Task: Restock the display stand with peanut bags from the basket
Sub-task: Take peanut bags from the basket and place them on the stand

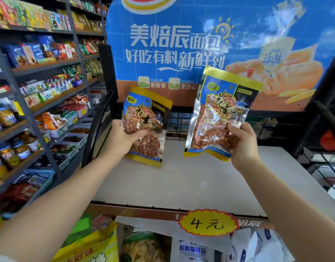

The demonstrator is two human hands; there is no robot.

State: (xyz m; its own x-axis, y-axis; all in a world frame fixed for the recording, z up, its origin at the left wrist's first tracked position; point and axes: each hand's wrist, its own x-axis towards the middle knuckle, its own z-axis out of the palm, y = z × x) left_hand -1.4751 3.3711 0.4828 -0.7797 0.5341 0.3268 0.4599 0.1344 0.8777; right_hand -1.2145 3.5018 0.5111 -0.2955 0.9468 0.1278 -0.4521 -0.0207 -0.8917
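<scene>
We faced the display stand (181, 178), its pale shelf bare and ready for stock. Our left hand (123, 137) gripped one peanut bag (145, 118) upright, its bottom edge at the shelf; our right hand (242, 142) pinched another bag (223, 110) just above, faces outward, likely for shoppers.

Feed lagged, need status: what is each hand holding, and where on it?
Left hand grips a peanut bag at mid-height; right hand grips another bag at its lower right.
</scene>
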